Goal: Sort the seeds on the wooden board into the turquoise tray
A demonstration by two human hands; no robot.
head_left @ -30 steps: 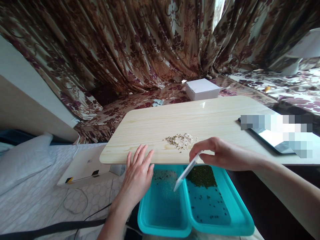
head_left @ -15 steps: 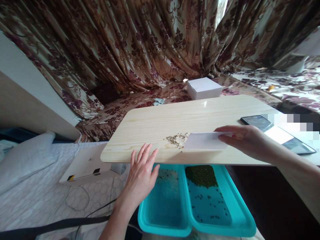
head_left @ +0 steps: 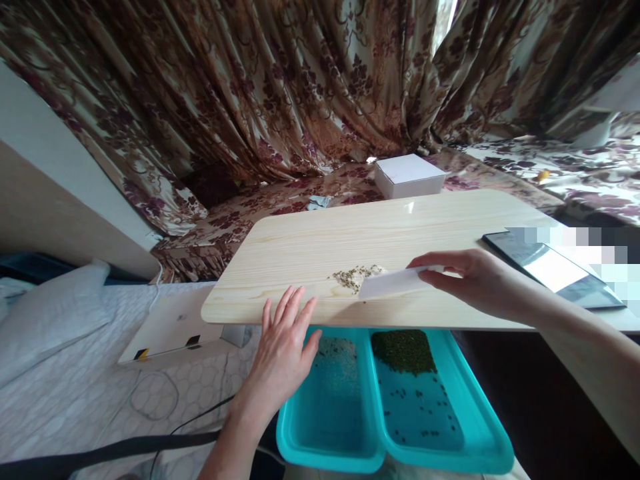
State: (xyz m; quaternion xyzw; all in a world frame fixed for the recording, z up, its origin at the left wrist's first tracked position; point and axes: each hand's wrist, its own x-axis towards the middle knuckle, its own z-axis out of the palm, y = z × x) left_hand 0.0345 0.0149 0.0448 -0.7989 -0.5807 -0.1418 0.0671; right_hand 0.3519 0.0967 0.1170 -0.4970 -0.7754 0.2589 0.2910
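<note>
My right hand (head_left: 453, 270) pinches the far end of a white card (head_left: 390, 283), held low over the pale wooden table (head_left: 300, 247). The card's left edge meets a small pile of mixed grains (head_left: 353, 277), dark greenish bits among whitish ones. With fingers spread, my left hand (head_left: 285, 333) rests at the table's front edge, left of the pile, holding nothing. Below that edge sit two turquoise trays side by side. A thin scatter of whitish grains lies in the left tray (head_left: 325, 427); a dark green heap (head_left: 405, 351) and loose bits lie in the right tray (head_left: 485, 427).
A tablet (head_left: 555, 270) lies on the table's right side, near my right forearm. Behind the table stands a white box (head_left: 410, 175) on a patterned seat. To the left, a white case (head_left: 170, 323) and a pillow (head_left: 55, 310) rest on a quilted bed. Patterned curtains (head_left: 300, 87) hang behind.
My right hand has moved left with the card, whose left edge is now further into the grain pile and tilted differently. My left hand has hardly moved.
</note>
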